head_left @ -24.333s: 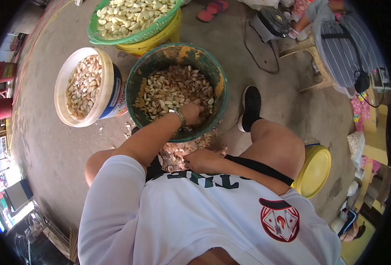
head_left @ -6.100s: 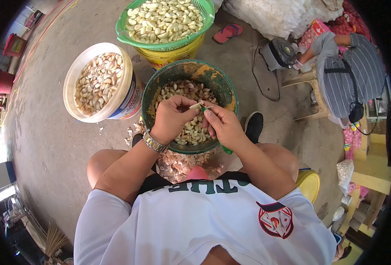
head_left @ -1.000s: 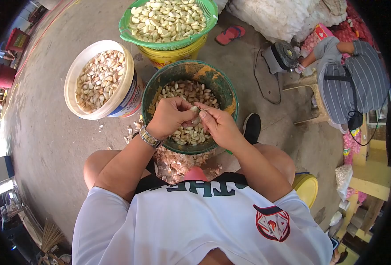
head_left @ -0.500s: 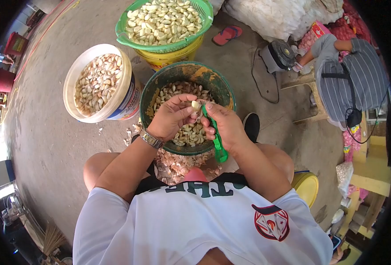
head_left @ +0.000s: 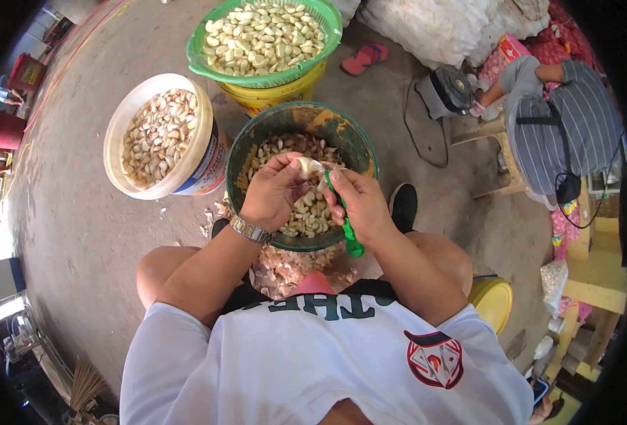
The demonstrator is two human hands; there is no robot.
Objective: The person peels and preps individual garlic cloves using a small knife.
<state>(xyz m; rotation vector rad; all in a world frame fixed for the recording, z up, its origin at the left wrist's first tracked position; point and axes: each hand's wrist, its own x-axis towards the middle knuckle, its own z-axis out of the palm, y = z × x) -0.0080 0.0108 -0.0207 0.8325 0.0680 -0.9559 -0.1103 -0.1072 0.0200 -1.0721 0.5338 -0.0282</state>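
Over a dark green tub [head_left: 356, 131] holding garlic cloves [head_left: 310, 218], my two hands meet in the head view. Between the thumb and fingers of my left hand [head_left: 271, 193] is a pale garlic clove [head_left: 308, 167], partly covered in skin. My right hand [head_left: 363, 205] is wrapped around a green-handled knife [head_left: 349, 230], its thumb close to the clove. The knife's blade is too small to make out. Loose peel [head_left: 288, 268] lies on the floor below the tub.
A white bucket [head_left: 198, 166] of unpeeled cloves stands at the left. Behind the tub, a green basket [head_left: 333, 42] of peeled cloves rests on a yellow bucket [head_left: 285, 95]. At the right, another person [head_left: 568, 120] sits on a bench near a grey appliance [head_left: 444, 92].
My left hand has turned the clove from upright to lying sideways, nearer the right thumb. The knife handle has rotated slightly in my right hand.
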